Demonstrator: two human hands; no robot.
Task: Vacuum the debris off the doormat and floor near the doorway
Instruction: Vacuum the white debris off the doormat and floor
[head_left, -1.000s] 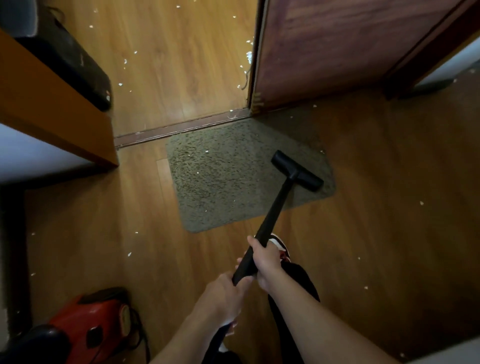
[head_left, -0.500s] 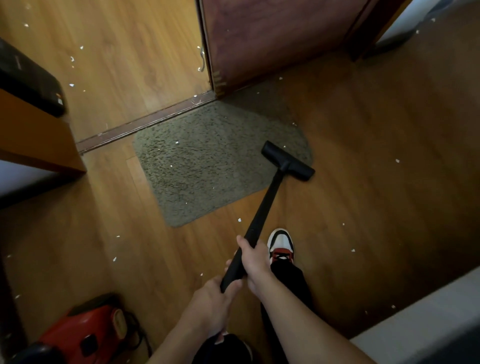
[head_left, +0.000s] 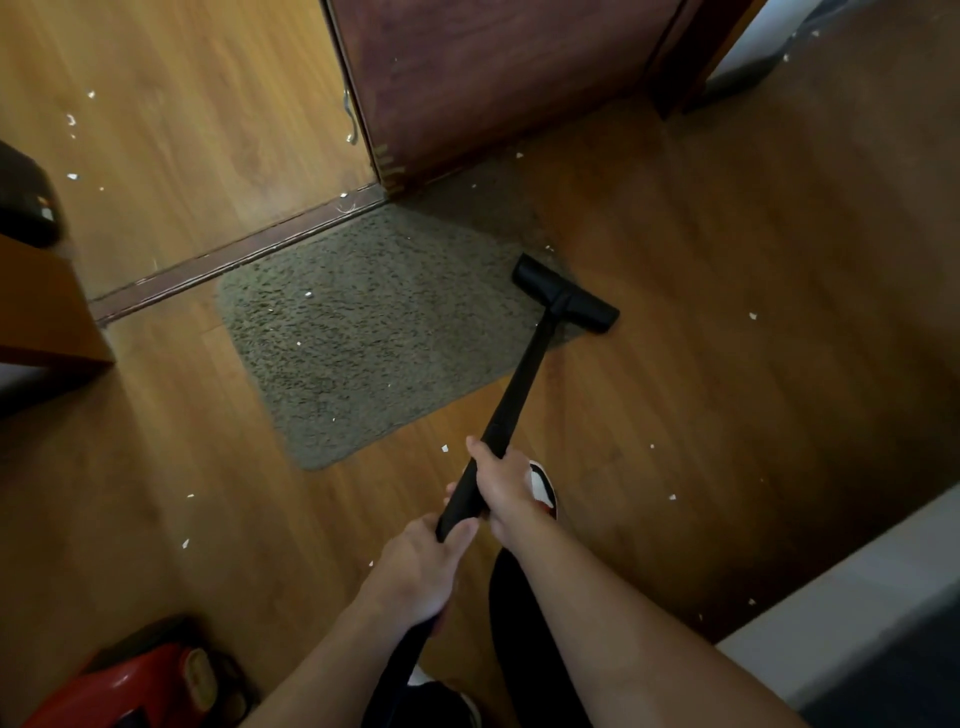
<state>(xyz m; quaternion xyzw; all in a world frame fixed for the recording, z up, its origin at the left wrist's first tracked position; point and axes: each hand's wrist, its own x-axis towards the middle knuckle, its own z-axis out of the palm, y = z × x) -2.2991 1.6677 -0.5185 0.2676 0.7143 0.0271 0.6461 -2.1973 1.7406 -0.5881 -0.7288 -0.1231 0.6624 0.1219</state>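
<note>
The black T-shaped vacuum nozzle (head_left: 566, 301) has slid to the right edge of the grey-green shaggy doormat (head_left: 363, 338), seemingly half onto the wooden floor (head_left: 727, 312); right hand (head_left: 501, 480) and left hand (head_left: 421, 571) grip its black wand (head_left: 524, 379); white scraps (head_left: 308, 294) remain mid-mat.

Your forearms (head_left: 623, 629) are bare right to the edge of view, and so are your left hand (head_left: 415, 577) and right hand (head_left: 501, 483). You wear black trousers (head_left: 524, 623). Your shoe (head_left: 543, 491) is white, with red and black patches near its front.
</note>
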